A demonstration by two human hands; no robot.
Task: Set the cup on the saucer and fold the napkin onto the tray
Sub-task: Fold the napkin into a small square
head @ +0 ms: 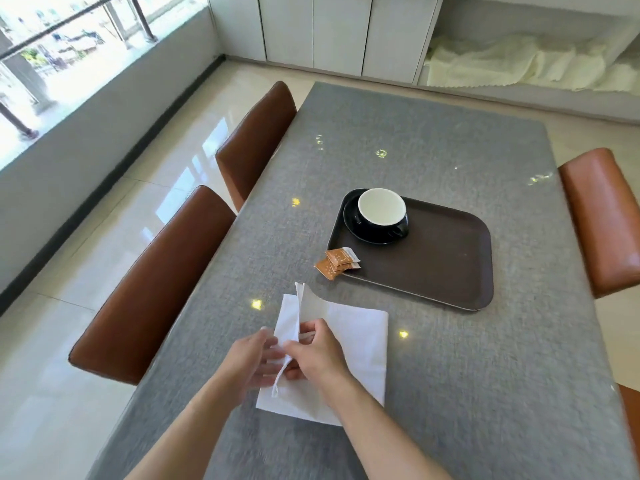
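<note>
Your cup [381, 206] sits empty on its saucer [353, 223], far-left corner of the tray [433, 265]. Two brown sachets [337, 263] overlap the tray's left edge, print unreadable. Both hands, left hand [252, 358] and right hand [313, 351], pinch the napkin [360, 341] on the bench [415, 150], lifting one flap.

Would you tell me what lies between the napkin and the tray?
In the head view, only bare grey table separates napkin from tray.
</note>
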